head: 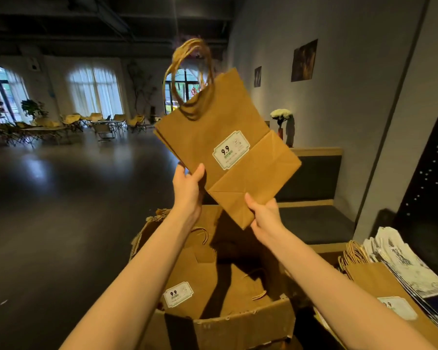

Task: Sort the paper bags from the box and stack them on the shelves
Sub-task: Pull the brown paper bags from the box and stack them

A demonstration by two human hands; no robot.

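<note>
Both hands hold a flat brown paper bag up in the air above the open cardboard box: the left hand pinches its lower left edge, the right hand grips its folded bottom corner. Its twisted handles point upward. More brown bags lie inside the box, and a stack of bags rests to the right.

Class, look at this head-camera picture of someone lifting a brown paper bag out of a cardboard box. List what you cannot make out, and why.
- Small print on the white 9.9 label of the held brown paper bag: too small.
- The bag's twisted paper handles: motion-blurred.
- How many bags remain in the torn cardboard box: shadow and the arms hide them.
- The stack of white printed bags at right: cut off by the frame edge.
- Left hand and right hand fingers: behind the bag.
</note>
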